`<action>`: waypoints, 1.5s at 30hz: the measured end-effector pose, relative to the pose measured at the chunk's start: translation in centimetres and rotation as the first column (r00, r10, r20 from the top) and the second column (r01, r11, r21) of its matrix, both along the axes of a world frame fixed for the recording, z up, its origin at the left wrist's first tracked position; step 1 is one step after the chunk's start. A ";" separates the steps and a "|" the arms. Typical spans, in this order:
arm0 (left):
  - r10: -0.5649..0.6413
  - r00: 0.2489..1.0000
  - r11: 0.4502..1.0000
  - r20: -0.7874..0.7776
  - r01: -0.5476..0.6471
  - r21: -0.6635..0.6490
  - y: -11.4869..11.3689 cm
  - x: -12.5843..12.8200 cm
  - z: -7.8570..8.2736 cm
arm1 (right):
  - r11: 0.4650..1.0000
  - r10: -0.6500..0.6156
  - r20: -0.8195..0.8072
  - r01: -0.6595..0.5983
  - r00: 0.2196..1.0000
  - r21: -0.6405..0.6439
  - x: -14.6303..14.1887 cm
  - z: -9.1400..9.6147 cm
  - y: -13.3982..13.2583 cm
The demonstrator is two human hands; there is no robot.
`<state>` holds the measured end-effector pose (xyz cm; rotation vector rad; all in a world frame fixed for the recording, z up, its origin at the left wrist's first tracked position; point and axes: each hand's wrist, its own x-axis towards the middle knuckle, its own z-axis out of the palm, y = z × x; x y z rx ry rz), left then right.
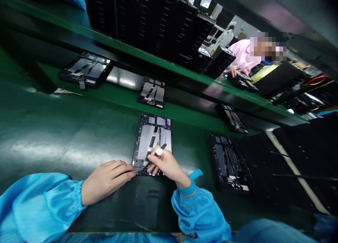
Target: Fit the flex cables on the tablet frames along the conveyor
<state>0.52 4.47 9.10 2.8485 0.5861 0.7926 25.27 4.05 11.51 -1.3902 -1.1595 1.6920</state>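
An opened tablet (166, 135) lies on the green workbench in front of me, its grey batteries and dark flat cables exposed. My right hand (167, 163) is over its lower part and grips a slim black tool (164, 146) with a white band round it; whether it is a pair of tweezers I cannot tell. The tool's lower end points down to the tablet's bottom left, where the fingers partly hide it. My left hand (108, 178) lies with fingers stretched out, the tips touching the tablet's lower left corner. A blue strap (188, 188) circles my right wrist.
More opened tablets lie around: one beyond (152, 91), a stack at far left (87, 70), a stack at right (228, 162) and another behind it (233, 118). A green shelf (169, 65) crosses behind, bearing tall black stacks (148, 21). A person in pink (241, 54) works across.
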 end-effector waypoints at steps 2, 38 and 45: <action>0.001 1.000 1.000 0.008 -0.001 0.003 -0.1 0.0 -0.1 | 1.000 0.011 0.004 -0.011 1.000 -0.006 0.0 -0.2 0.1; 0.022 0.991 0.995 -0.130 -0.009 0.096 -0.6 -0.4 -0.2 | 0.982 -0.160 0.088 0.149 0.983 0.116 1.2 -0.2 -1.4; 0.012 0.994 0.999 -0.107 -0.009 0.033 -0.5 -0.3 -0.1 | 0.944 -0.173 0.279 0.078 0.945 0.322 2.1 0.6 -3.8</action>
